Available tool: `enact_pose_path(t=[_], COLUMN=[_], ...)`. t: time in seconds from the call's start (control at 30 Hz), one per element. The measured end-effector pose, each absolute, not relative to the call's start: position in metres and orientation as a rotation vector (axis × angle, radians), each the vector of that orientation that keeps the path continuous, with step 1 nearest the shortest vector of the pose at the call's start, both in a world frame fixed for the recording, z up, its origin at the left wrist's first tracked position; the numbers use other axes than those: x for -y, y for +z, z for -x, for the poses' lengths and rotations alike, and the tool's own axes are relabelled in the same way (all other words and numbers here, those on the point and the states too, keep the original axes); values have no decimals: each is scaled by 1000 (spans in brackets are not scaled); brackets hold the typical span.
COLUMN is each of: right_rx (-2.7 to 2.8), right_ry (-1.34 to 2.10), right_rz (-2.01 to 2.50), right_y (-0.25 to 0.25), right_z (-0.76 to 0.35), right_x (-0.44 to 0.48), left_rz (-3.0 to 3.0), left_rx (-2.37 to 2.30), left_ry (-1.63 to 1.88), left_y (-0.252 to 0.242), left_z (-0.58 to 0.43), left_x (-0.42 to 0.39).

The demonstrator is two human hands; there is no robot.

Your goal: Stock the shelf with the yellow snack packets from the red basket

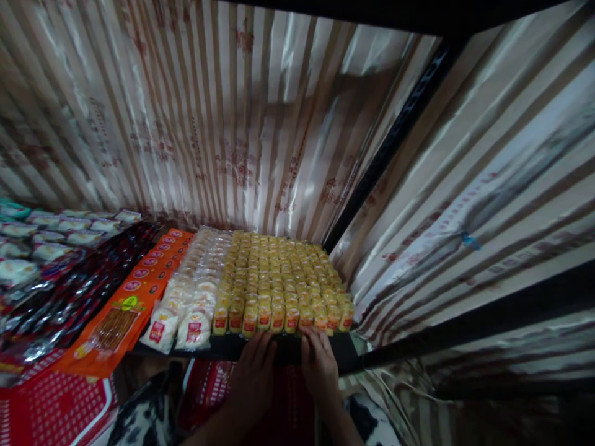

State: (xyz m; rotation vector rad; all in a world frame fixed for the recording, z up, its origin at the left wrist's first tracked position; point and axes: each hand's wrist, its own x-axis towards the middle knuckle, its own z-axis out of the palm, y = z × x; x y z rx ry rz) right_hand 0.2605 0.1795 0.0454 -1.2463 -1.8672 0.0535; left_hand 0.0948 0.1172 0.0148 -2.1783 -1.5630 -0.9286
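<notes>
Rows of small yellow wrapped cakes (pixel 279 285) with red labels fill the right part of a dark shelf (pixel 209 348). Along the shelf's front edge, my left hand (pixel 257 358) rests with its fingers stretched toward the front packets, holding nothing. My right hand (pixel 320 356) lies a little to the right, fingers extended, its tips against or just before the front row; exact contact is hard to tell in the dim light. Immediately left of the cakes are clear packs of white round pastries (pixel 194 325) with red labels.
Orange snack packs (pixel 114 328) and dark shiny packets (pixel 88 291) lie farther left, with white packets (pixel 51 248) beyond. Red baskets (pixel 56 402) stand below the shelf. A black post (pixel 372 167) rises at the right corner before striped sheeting (pixel 260 124).
</notes>
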Motion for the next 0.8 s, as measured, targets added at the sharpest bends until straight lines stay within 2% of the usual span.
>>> enact_pose_path(t=[0.27,0.47,0.67,0.8], right_rx=[1871,1895,1862,1534], right_ry=[87,66,145,314], right_rz=[1128,1220,1336,1395], right_y=[65,77,96,118], right_z=[-226,-208,-211,-232], right_x=[-184,-195,-221,-232], left_rz=[2092,2196,2469,2704], left_rx=[1589,1514,1221,990], left_ry=[-880,-928,-943,-855], left_y=[21,22,26,34], left_z=[-49,-35,-47,-81], left_x=[-117,-117,-119,-132])
